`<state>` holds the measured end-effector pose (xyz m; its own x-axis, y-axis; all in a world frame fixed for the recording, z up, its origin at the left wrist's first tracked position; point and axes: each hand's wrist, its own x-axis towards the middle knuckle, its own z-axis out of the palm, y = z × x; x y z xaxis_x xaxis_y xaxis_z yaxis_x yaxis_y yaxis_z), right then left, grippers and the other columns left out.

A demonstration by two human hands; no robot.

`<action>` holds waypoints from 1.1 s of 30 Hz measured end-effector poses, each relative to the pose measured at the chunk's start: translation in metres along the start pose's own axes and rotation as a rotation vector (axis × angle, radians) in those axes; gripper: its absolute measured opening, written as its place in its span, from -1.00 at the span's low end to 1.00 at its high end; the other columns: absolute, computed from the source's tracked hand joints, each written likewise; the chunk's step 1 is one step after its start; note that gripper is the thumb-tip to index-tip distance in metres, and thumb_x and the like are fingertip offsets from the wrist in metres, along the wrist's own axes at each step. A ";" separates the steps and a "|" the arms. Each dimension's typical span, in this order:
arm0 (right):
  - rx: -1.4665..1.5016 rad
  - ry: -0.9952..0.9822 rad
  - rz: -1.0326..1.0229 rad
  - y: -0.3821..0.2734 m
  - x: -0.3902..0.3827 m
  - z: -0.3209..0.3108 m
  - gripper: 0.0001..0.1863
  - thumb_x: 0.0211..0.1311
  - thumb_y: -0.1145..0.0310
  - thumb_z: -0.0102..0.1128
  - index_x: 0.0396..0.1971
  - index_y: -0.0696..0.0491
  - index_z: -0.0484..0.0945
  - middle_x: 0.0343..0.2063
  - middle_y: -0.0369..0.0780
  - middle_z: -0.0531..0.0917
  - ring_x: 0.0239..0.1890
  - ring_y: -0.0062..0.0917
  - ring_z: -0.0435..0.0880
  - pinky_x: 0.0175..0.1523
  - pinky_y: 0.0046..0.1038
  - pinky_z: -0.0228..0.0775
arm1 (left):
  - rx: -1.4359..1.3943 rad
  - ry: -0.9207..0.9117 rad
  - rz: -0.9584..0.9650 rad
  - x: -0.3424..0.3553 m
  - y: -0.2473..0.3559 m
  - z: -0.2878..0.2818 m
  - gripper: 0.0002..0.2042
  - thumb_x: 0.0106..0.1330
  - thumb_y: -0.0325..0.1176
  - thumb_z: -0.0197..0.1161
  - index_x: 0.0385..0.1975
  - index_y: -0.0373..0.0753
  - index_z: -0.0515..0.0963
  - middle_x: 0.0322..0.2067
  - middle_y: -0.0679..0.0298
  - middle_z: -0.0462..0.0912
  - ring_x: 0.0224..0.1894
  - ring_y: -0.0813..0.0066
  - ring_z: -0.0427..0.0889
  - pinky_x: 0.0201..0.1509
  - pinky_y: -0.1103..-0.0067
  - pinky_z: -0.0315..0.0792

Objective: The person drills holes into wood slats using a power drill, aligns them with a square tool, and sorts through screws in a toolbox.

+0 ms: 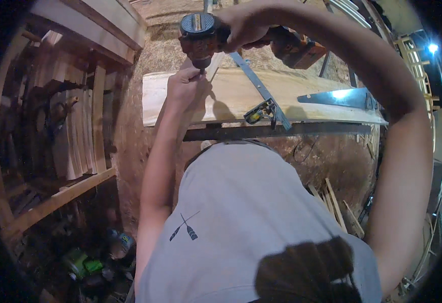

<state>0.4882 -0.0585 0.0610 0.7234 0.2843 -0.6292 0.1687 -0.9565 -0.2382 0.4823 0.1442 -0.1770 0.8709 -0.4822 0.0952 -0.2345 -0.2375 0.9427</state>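
Person in a grey T-shirt point(236, 197), printed with two dark crossed oars, seen from above with both arms raised around a power tool. The right hand point(243, 28) is wrapped around the grip of an orange-and-black cordless drill point(198, 46), its battery end sticking out to the right. The drill is at the top of the view, left of centre, its nose toward the person. The left hand point(186, 87) is right at that nose, fingers curled; the spot is small and blurred, so I cannot tell whether they pinch a bit or a screw. A long pale board point(170, 96) lies crosswise below the tool. On it, a metal square point(260, 86) with a yellow-marked head slants over the near edge, and a hand saw point(332, 98) lies farther right. Timber point(82, 134) stands in a wooden rack at left, and narrow offcuts point(334, 206) lie at lower right.
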 end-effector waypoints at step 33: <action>0.144 -0.097 -0.063 0.014 0.010 0.008 -0.62 -0.05 0.45 0.25 -0.16 0.17 0.44 -0.43 -0.16 0.55 -0.36 -0.41 0.51 -0.26 -0.33 0.43 | -0.015 -0.034 -0.019 0.006 -0.009 -0.003 -0.88 0.15 -0.55 0.36 -0.30 -0.34 0.68 -0.30 0.29 0.73 -0.26 0.63 0.63 -0.12 0.66 0.47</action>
<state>0.4924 -0.0689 0.0456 0.6455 0.3548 -0.6764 0.1090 -0.9193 -0.3782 0.4906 0.1460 -0.1839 0.8598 -0.5063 0.0666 -0.2113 -0.2340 0.9490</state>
